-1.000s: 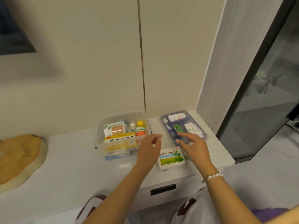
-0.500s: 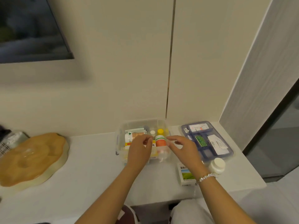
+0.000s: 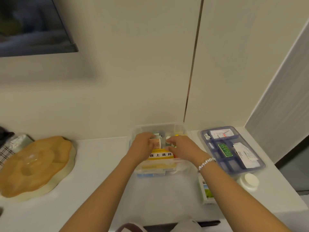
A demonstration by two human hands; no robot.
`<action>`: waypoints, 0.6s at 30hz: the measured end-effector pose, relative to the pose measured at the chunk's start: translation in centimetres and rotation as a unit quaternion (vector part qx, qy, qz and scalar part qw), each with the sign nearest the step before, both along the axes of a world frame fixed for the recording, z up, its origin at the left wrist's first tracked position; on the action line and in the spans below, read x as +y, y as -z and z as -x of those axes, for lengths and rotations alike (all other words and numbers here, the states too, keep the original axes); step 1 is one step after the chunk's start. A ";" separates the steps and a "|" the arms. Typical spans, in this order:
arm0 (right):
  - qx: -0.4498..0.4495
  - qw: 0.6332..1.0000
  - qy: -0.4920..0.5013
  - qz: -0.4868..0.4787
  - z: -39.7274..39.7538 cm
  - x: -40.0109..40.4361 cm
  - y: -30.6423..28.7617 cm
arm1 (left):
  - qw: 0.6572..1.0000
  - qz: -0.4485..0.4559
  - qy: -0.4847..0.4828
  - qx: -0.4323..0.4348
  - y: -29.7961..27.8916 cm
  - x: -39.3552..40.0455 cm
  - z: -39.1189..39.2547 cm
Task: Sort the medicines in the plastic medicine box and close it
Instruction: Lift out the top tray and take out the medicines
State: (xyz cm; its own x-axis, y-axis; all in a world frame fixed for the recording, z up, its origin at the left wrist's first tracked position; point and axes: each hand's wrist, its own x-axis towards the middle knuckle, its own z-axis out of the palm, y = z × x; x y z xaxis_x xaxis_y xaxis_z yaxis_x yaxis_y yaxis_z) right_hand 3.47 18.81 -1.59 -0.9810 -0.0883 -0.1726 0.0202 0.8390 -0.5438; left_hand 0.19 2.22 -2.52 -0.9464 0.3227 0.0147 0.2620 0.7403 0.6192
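1. The clear plastic medicine box (image 3: 181, 127) stands open on the white counter (image 3: 100, 164), against the wall, with both hands inside it.
2. In the box, a yellow medicine carton (image 3: 160, 155) with black characters lies flat near the front; its long axis runs left to right, printed face up.
3. Behind the carton lies a bottle with an orange-brown label (image 3: 156, 142), and further back are a small white-capped bottle (image 3: 168, 137) and a yellow cap (image 3: 176, 135); the other contents are hidden by the hands.
4. Just right of the box sits its blue tray insert (image 3: 260, 166), long axis running away from the person. Its compartments hold a white and red packet (image 3: 220, 133), a green blister strip (image 3: 225, 149) and a folded white leaflet (image 3: 245, 154).
5. In front of the tray a white bottle (image 3: 249, 180) stands on the counter, and a green and white carton (image 3: 206, 190) lies partly under the right forearm.
6. The left hand (image 3: 142, 148) reaches in from the left, fingers curled round the labelled bottle.
7. The right hand (image 3: 182, 146), a bead bracelet (image 3: 206, 162) at its wrist, reaches in palm down, fingertips at the white-capped bottle; whether it grips anything cannot be told.
8. A wooden tray (image 3: 33, 166) lies well to the left.
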 end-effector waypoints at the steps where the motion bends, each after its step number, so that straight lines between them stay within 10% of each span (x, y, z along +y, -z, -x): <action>1: -0.020 1.000 -0.011 -0.020 0.7 -0.3 0.1 | 0.999 0.026 0.001 -0.021 0.1 0.1 0.4; 9: -0.140 0.972 -0.071 -0.172 3.2 -1.0 2.0 | 0.984 0.150 -0.006 -0.091 1.1 0.3 2.4; 18: -0.154 0.980 -0.060 -0.107 3.8 -0.8 2.0 | 0.968 0.218 0.012 -0.120 0.1 0.7 3.8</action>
State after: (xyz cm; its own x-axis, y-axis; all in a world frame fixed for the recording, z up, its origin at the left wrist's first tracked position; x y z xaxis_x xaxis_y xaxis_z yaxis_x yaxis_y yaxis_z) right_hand -0.36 17.99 -3.58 -0.8646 -0.1293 -0.4856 0.0496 0.9397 -0.3385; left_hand -3.60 2.92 -2.63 -0.8981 0.2702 -0.3469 0.1695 0.9406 0.2941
